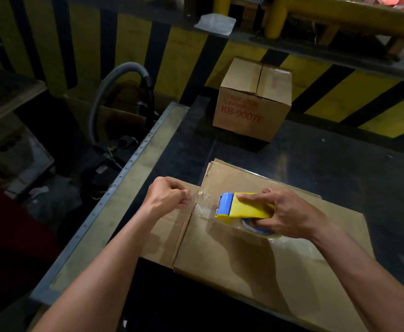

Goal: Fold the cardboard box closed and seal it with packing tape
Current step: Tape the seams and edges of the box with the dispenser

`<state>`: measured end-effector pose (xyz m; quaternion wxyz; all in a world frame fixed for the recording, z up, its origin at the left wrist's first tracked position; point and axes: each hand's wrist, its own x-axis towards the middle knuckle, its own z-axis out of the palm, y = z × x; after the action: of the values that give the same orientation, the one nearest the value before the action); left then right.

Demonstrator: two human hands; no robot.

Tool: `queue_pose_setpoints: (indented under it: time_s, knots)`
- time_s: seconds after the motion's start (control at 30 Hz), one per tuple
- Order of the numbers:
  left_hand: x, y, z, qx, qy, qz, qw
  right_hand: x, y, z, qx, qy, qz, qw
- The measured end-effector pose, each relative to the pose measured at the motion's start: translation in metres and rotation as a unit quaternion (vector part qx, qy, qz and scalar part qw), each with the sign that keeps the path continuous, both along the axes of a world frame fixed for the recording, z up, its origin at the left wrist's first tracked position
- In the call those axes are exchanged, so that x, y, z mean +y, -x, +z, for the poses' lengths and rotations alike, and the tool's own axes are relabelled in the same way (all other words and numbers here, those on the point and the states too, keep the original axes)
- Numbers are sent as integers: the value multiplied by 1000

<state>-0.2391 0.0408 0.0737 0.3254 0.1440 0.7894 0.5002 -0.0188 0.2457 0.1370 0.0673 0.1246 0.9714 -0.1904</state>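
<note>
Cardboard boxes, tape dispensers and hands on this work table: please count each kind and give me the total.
Cardboard boxes: 2, the flat one being taped and the closed one printed KB-9007E
Tape dispensers: 1, yellow and blue, held by the right hand
Hands: 2, with the left hand pinching the tape end
Total: 5

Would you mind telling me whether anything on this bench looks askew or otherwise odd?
The assembled box at the back shows no tape I can make out: its top flaps meet at a gaping, slightly uneven seam. The flat cardboard in front lies skewed to the table's edge.
</note>
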Motion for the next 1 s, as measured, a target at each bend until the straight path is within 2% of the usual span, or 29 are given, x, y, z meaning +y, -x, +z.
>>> queue_pose_setpoints:
  time_s: [0.3,0.57,1.0]
  knots:
    - [3,-7,-10,-31,-20,-12,999,-1,-17,1,10,3,-9,1000]
    - [-2,-5,-11,22,-10,-14,1000,0,-20,1,20,-3,-4,1000]
    - [5,-13,-17,3,2,-12,1000,4,-23,-3,4,-4,-4,1000]
